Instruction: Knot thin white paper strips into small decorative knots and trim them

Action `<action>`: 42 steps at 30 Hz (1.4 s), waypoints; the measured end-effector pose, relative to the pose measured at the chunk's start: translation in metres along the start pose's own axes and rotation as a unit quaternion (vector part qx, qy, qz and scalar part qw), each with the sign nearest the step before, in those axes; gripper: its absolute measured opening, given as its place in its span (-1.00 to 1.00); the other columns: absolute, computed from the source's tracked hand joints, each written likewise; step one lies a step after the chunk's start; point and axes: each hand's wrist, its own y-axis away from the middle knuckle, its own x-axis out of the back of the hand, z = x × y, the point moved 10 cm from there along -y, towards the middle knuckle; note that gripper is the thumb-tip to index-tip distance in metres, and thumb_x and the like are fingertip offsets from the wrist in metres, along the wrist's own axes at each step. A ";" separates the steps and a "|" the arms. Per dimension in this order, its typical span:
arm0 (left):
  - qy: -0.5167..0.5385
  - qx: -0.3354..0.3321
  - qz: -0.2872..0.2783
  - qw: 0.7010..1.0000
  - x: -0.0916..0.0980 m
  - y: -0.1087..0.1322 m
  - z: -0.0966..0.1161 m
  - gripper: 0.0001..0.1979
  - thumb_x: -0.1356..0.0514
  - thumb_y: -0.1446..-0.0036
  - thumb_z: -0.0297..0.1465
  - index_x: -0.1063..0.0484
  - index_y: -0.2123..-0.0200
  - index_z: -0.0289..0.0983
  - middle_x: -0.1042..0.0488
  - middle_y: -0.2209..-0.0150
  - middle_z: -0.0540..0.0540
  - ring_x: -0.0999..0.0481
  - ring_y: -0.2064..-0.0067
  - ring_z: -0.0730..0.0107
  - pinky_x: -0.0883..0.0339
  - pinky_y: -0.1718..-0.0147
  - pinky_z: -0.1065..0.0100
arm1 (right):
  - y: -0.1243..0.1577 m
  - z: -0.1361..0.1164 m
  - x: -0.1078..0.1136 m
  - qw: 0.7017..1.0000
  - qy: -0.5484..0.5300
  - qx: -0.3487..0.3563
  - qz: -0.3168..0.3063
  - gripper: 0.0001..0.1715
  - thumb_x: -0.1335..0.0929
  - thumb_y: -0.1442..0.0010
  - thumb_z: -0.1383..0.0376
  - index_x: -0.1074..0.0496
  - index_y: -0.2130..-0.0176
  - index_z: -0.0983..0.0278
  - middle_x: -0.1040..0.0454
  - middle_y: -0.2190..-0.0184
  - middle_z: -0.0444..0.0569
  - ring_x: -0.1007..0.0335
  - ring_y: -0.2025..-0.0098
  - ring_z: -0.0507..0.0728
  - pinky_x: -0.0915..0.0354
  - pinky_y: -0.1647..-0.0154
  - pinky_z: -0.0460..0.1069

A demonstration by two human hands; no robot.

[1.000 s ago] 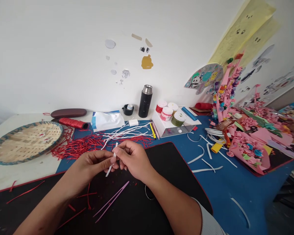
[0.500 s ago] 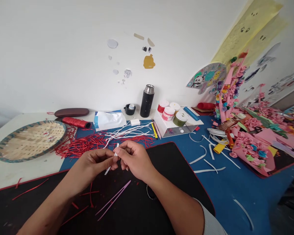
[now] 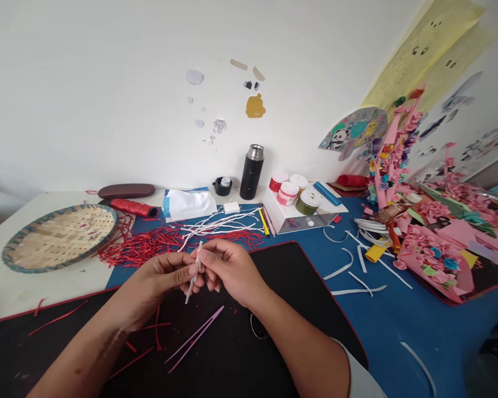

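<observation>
Strip, thin + white (image 3: 190,287), aloft over blk mat (image 3: 290,287), slanted, pinched betw. both hands. L hand (image 3: 166,276): thumb + fingers closed on its mid part. R hand (image 3: 226,268): thumb + fingers gripping nr upper end. Chg vs approx. 1 s ago: strip steeper, looks narrower, prob. turned or folded in fingers; can't confirm. Suggests fingers alone are working it, grip kept both sides. Purple tweezers (image 3: 216,314) lie on mat below hands, untouched. Containers: woven tray (image 3: 53,235), far L, has few small red/white bits twd its R side. Blk flask (image 3: 251,174) upright, metal neck showing, contents n/v. Blk cup (image 3: 223,192) beside it w/ white-blue piece inside. Four lidded tubs (image 3: 308,204) on white box (image 3: 284,218), contents hidden.
</observation>
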 end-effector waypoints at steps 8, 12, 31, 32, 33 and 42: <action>-0.063 -0.031 0.058 0.996 0.007 -0.001 0.013 -0.64 -0.53 0.00 -0.02 -0.72 0.44 -0.20 -0.66 0.46 -0.07 -0.51 0.41 0.35 -0.38 0.39 0.40 | -0.001 -0.002 0.002 1.000 0.019 0.006 0.007 -0.46 -0.50 -0.20 -0.11 -0.50 0.12 0.27 -0.41 0.58 -0.26 -0.29 0.63 -0.03 -0.15 0.64 -0.12; -0.113 -0.039 0.090 0.989 0.012 0.001 0.018 -0.57 -0.51 0.05 0.07 -0.70 0.47 -0.19 -0.65 0.48 -0.05 -0.50 0.42 0.33 -0.38 0.39 0.38 | -0.003 0.002 0.005 1.000 0.025 0.009 0.017 -0.53 -0.49 -0.22 -0.03 -0.48 0.10 0.27 -0.42 0.57 -0.26 -0.29 0.63 -0.03 -0.14 0.66 -0.13; -0.085 -0.022 0.059 0.994 0.012 -0.002 0.004 -0.67 -0.53 0.01 -0.03 -0.77 0.40 -0.17 -0.67 0.43 -0.09 -0.55 0.35 0.27 -0.41 0.33 0.37 | -0.002 0.002 0.006 1.000 0.006 0.011 0.026 -0.56 -0.53 -0.17 -0.03 -0.46 0.24 0.25 -0.46 0.57 -0.23 -0.28 0.64 -0.03 -0.14 0.65 -0.12; -0.074 -0.022 0.056 0.995 0.013 -0.002 0.002 -0.68 -0.54 0.00 -0.04 -0.77 0.40 -0.17 -0.67 0.44 -0.08 -0.54 0.37 0.29 -0.41 0.33 0.37 | -0.002 0.002 0.006 1.000 -0.001 0.008 0.024 -0.55 -0.53 -0.16 -0.04 -0.46 0.24 0.25 -0.46 0.57 -0.24 -0.28 0.64 -0.04 -0.14 0.66 -0.12; -0.062 -0.021 0.053 0.996 0.013 -0.001 0.001 -0.68 -0.54 0.00 -0.04 -0.76 0.41 -0.17 -0.67 0.44 -0.08 -0.53 0.38 0.31 -0.41 0.35 0.38 | -0.002 0.003 0.006 1.000 -0.007 0.005 0.021 -0.53 -0.54 -0.15 -0.05 -0.46 0.25 0.26 -0.45 0.58 -0.24 -0.28 0.65 -0.04 -0.14 0.66 -0.12; -0.013 -0.014 0.023 1.000 0.006 -0.001 -0.001 -0.64 -0.54 0.01 -0.02 -0.74 0.46 -0.21 -0.66 0.45 -0.10 -0.53 0.40 0.33 -0.42 0.39 0.41 | -0.001 0.002 0.002 0.999 -0.045 -0.016 0.011 -0.45 -0.60 -0.05 -0.08 -0.48 0.28 0.27 -0.50 0.51 -0.21 -0.31 0.63 -0.05 -0.15 0.66 -0.13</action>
